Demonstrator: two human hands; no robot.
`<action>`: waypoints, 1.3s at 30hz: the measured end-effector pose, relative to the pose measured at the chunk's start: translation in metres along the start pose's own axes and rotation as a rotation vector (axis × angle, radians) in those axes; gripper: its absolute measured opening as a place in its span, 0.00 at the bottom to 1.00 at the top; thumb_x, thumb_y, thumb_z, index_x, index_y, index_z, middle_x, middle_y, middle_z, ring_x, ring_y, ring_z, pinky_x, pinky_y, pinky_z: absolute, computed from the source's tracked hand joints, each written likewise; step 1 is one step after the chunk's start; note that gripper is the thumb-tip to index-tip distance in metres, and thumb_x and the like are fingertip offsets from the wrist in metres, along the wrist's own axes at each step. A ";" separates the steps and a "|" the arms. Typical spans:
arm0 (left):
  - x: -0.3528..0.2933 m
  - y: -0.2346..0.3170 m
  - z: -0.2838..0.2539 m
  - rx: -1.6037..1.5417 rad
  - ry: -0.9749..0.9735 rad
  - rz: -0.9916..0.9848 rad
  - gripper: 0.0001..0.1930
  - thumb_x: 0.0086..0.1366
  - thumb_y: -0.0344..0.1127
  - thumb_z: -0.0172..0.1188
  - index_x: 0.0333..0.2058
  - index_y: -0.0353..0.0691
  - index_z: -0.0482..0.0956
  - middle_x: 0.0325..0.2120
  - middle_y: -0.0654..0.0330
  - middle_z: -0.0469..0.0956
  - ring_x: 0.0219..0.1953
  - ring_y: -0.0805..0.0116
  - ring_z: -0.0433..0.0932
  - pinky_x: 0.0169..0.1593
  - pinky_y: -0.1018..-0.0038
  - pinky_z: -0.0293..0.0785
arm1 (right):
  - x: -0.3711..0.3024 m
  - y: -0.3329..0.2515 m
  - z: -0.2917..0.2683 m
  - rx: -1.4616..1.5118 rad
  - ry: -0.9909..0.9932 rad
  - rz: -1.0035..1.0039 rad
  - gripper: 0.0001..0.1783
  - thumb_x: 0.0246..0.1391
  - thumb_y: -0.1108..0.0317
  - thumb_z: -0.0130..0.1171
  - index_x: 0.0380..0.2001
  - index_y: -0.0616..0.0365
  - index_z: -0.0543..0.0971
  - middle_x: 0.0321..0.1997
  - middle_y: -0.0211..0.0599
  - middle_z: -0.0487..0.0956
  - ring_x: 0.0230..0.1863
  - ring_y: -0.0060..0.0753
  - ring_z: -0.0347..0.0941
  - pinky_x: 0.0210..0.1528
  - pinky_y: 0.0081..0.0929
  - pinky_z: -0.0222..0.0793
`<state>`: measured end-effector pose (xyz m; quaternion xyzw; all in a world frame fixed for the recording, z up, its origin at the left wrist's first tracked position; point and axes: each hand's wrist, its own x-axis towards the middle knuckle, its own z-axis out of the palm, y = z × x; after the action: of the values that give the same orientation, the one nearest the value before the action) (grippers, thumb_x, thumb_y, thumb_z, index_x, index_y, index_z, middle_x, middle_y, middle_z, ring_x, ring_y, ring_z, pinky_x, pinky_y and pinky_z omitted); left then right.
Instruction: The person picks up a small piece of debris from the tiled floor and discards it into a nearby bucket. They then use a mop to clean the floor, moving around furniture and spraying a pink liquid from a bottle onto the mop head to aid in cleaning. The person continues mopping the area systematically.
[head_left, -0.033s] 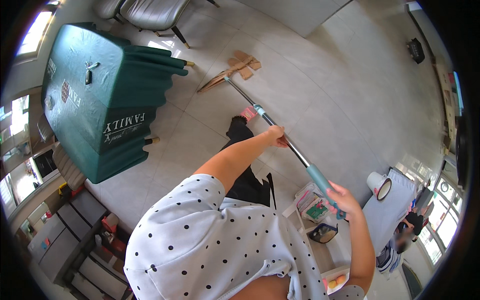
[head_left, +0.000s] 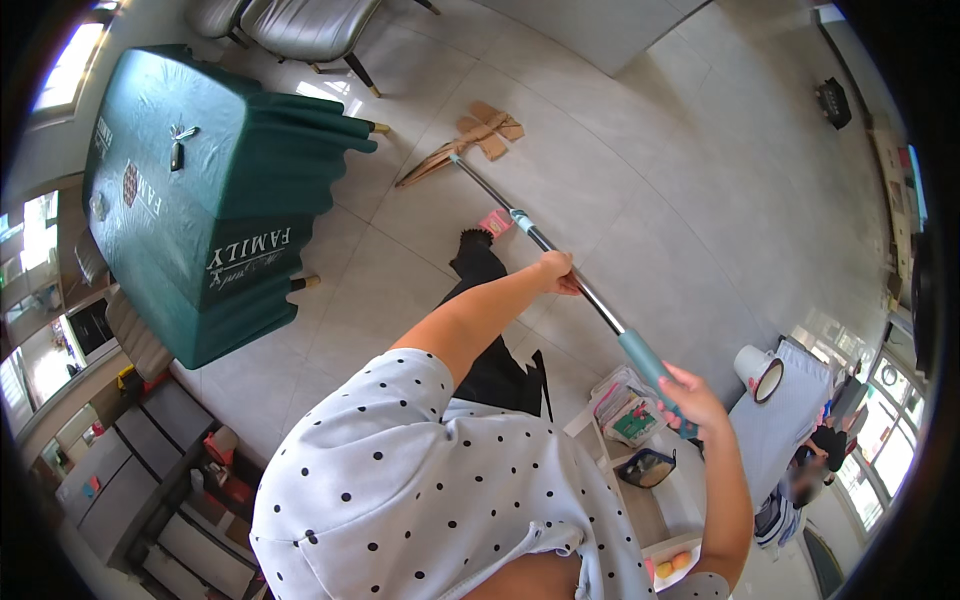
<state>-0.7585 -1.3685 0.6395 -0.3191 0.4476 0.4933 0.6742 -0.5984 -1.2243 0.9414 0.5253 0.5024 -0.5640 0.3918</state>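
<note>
Both my hands are on a mop with a telescopic metal pole (head_left: 597, 302), which slants from the lower right up to the far left. My left hand (head_left: 560, 273) is wrapped round the bare metal partway along. Nearer my body, my right hand (head_left: 697, 402) grips the teal handle sleeve (head_left: 645, 357) close to its end. The tan mop head (head_left: 487, 131), with strip-like flaps, rests on the tiled floor. My foot in a pink slipper (head_left: 494, 222) is beside the pole, below a black trouser leg.
A table under a green cloth (head_left: 270, 180) stands at left, with a grey chair (head_left: 305, 25) behind it. Near my right arm is a white shelf unit (head_left: 640, 505) holding papers and a dark pouch (head_left: 646, 467). A white bucket (head_left: 752, 367) and another person (head_left: 815, 460) are at right.
My hands and the mop pole have shifted very slightly to the right. The mop head looks unmoved.
</note>
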 end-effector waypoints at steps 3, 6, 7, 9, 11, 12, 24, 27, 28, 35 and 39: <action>-0.002 0.037 0.019 -0.088 0.034 0.064 0.21 0.64 0.41 0.34 0.30 0.24 0.65 0.26 0.43 0.73 0.29 0.48 0.76 0.37 0.56 0.75 | -0.003 -0.060 -0.017 -0.174 0.095 0.029 0.27 0.54 0.61 0.51 0.57 0.48 0.61 0.18 0.30 0.70 0.12 0.16 0.61 0.13 0.13 0.56; -0.001 0.083 0.019 -0.158 -0.005 0.111 0.21 0.64 0.42 0.33 0.31 0.25 0.64 0.26 0.43 0.74 0.30 0.48 0.76 0.36 0.57 0.76 | -0.003 -0.132 -0.031 -0.251 0.055 0.035 0.26 0.53 0.61 0.52 0.56 0.47 0.62 0.18 0.29 0.69 0.11 0.16 0.60 0.12 0.14 0.56; -0.008 0.102 0.019 -0.158 0.015 0.130 0.21 0.64 0.42 0.33 0.32 0.25 0.64 0.26 0.43 0.74 0.30 0.48 0.76 0.36 0.57 0.76 | -0.001 -0.156 -0.034 -0.271 0.050 0.032 0.26 0.53 0.61 0.52 0.56 0.47 0.63 0.17 0.29 0.69 0.11 0.16 0.60 0.12 0.14 0.56; -0.011 0.133 0.015 -0.193 0.017 0.160 0.20 0.64 0.43 0.32 0.34 0.26 0.63 0.28 0.43 0.74 0.31 0.49 0.76 0.36 0.58 0.76 | 0.002 -0.203 -0.035 -0.318 0.046 0.033 0.26 0.52 0.61 0.53 0.55 0.47 0.64 0.17 0.29 0.69 0.12 0.15 0.60 0.12 0.14 0.56; -0.009 0.169 0.001 -0.252 0.036 0.163 0.20 0.64 0.43 0.32 0.34 0.27 0.63 0.28 0.44 0.74 0.31 0.50 0.76 0.36 0.59 0.76 | 0.011 -0.253 -0.028 -0.376 0.022 0.022 0.25 0.52 0.62 0.53 0.54 0.48 0.65 0.17 0.29 0.69 0.12 0.15 0.59 0.13 0.14 0.57; -0.008 0.185 -0.006 -0.279 0.044 0.164 0.20 0.64 0.43 0.32 0.34 0.27 0.63 0.29 0.45 0.74 0.31 0.50 0.76 0.37 0.59 0.75 | 0.015 -0.276 -0.026 -0.403 0.013 0.017 0.25 0.52 0.62 0.53 0.54 0.48 0.65 0.17 0.29 0.69 0.12 0.15 0.59 0.13 0.14 0.57; 0.006 0.292 0.063 -0.302 -0.174 0.032 0.19 0.63 0.40 0.32 0.32 0.26 0.62 0.30 0.41 0.72 0.33 0.49 0.75 0.38 0.57 0.75 | 0.002 -0.407 -0.083 -0.501 0.125 0.032 0.23 0.50 0.67 0.51 0.52 0.56 0.68 0.16 0.26 0.67 0.13 0.15 0.62 0.11 0.15 0.56; -0.004 0.319 0.091 -0.303 -0.243 0.061 0.18 0.64 0.40 0.31 0.31 0.27 0.62 0.32 0.41 0.71 0.34 0.49 0.74 0.40 0.57 0.75 | -0.003 -0.426 -0.115 -0.504 0.159 -0.024 0.22 0.50 0.68 0.51 0.51 0.58 0.68 0.15 0.27 0.67 0.11 0.15 0.61 0.10 0.15 0.55; -0.008 0.327 0.093 -0.283 -0.256 0.068 0.18 0.64 0.39 0.31 0.31 0.27 0.62 0.32 0.41 0.71 0.34 0.49 0.74 0.40 0.58 0.75 | -0.003 -0.433 -0.122 -0.509 0.147 -0.041 0.22 0.50 0.69 0.51 0.51 0.58 0.68 0.14 0.27 0.68 0.10 0.15 0.61 0.09 0.15 0.54; -0.006 0.400 0.059 -0.250 -0.230 0.176 0.18 0.63 0.38 0.32 0.33 0.27 0.63 0.31 0.43 0.72 0.33 0.52 0.75 0.39 0.62 0.76 | 0.024 -0.499 -0.111 -0.463 0.095 -0.091 0.22 0.52 0.65 0.51 0.51 0.56 0.68 0.14 0.30 0.68 0.07 0.13 0.57 0.09 0.13 0.52; -0.015 0.435 0.052 -0.231 -0.196 0.232 0.14 0.63 0.36 0.34 0.30 0.29 0.62 0.31 0.42 0.72 0.33 0.50 0.76 0.40 0.60 0.76 | 0.035 -0.507 -0.108 -0.363 0.118 -0.091 0.21 0.53 0.63 0.49 0.51 0.55 0.68 0.15 0.30 0.68 0.08 0.13 0.56 0.10 0.12 0.52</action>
<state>-1.1589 -1.1943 0.6790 -0.2910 0.3541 0.6446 0.6119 -1.0732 -1.0199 0.9914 0.4550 0.6411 -0.4497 0.4240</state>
